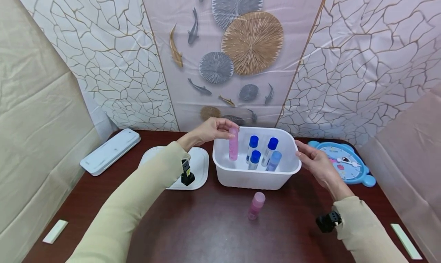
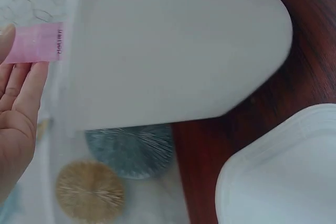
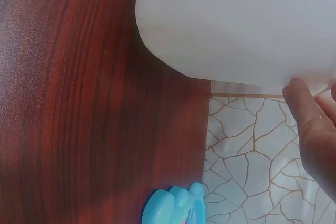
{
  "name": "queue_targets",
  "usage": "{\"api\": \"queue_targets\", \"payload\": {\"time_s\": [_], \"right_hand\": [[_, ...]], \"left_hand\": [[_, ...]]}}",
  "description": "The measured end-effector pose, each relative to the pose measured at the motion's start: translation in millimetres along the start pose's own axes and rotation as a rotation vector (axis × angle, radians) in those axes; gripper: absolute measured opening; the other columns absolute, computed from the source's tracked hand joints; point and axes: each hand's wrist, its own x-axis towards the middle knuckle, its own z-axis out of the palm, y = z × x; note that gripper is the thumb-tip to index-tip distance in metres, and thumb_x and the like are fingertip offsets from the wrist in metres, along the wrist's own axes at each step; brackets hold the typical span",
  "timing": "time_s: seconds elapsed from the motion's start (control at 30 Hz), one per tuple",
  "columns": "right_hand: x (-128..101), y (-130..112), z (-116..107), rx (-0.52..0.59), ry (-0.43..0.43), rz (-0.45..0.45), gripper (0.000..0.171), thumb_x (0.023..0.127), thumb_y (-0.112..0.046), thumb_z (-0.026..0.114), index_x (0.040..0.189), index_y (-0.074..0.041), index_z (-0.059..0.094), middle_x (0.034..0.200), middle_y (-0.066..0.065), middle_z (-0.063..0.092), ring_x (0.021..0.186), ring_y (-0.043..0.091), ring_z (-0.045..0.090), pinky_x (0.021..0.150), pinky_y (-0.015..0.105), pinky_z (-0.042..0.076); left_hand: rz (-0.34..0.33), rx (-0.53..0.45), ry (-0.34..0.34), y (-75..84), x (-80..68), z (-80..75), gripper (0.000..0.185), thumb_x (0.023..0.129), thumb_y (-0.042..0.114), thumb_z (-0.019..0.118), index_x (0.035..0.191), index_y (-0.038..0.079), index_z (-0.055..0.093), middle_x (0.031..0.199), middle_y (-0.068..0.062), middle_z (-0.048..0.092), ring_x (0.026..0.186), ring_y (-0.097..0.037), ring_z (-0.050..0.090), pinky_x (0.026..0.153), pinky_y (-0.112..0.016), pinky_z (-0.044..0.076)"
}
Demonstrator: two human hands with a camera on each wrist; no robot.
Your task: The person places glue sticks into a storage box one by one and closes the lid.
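Loose pink tube [image 1: 256, 205] lies before the tub [image 1: 241, 177]. Left hand [image 1: 211, 129] pinches another pink tube [image 1: 233, 143] upright inside; right hand [image 1: 315, 161], fingers relaxed, steadies the rim. Released crooked, it could topple onto the blue-capped bottles [image 1: 262, 152].

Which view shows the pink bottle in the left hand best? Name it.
The head view: the pink bottle stands whole in the white bin, held by the left hand. Left wrist shows only a blurred piece; right wrist none.

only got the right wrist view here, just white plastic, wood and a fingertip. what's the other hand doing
Observer: The left hand pinches a pink bottle upright inside the white bin.
Operator: anything else in the bin
Observer: Four blue-capped bottles stand in it.
Operator: any left outside
Observer: One more pink bottle stands on the table, in front of the bin.
Operator: my hand on the bin?
Observer: The right hand is at its right rim, fingers relaxed; contact is unclear.
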Motion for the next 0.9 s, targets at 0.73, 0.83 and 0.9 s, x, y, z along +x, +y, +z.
{"api": "queue_targets", "payload": {"time_s": [0.73, 0.83, 0.9], "right_hand": [[0, -2, 0, 0.052, -0.018, -0.002, 0.064, 0.097, -0.033, 0.049, 0.149, -0.009, 0.021, 0.152, 0.021, 0.023, 0.107, -0.011, 0.048, 0.086, 0.013, 0.048], [0, -2, 0, 0.045, -0.015, 0.005, 0.063, 0.098, -0.033, 0.048, 0.149, -0.009, 0.02, 0.152, 0.02, 0.023, 0.108, -0.01, 0.048, 0.086, 0.013, 0.048], [0, -2, 1, 0.034, -0.013, 0.011, 0.062, 0.098, -0.032, 0.047, 0.15, -0.01, 0.02, 0.153, 0.019, 0.023, 0.115, -0.003, 0.049, 0.086, 0.013, 0.048]], "left_hand": [[-0.093, 0.395, -0.103, -11.2, 33.0, 3.7, 0.034, 0.081, -0.006, 0.068, 0.114, 0.001, 0.064, 0.112, -0.014, 0.065, 0.107, -0.021, 0.06, 0.087, -0.021, 0.05], [-0.097, 0.427, -0.103, -10.5, 33.3, 4.8, 0.033, 0.08, -0.006, 0.069, 0.112, 0.001, 0.064, 0.11, -0.014, 0.066, 0.105, -0.021, 0.061, 0.086, -0.021, 0.051], [-0.105, 0.444, -0.1, -10.2, 33.3, 5.7, 0.033, 0.079, -0.005, 0.07, 0.111, 0.002, 0.065, 0.109, -0.013, 0.066, 0.103, -0.02, 0.061, 0.086, -0.021, 0.05]]}}
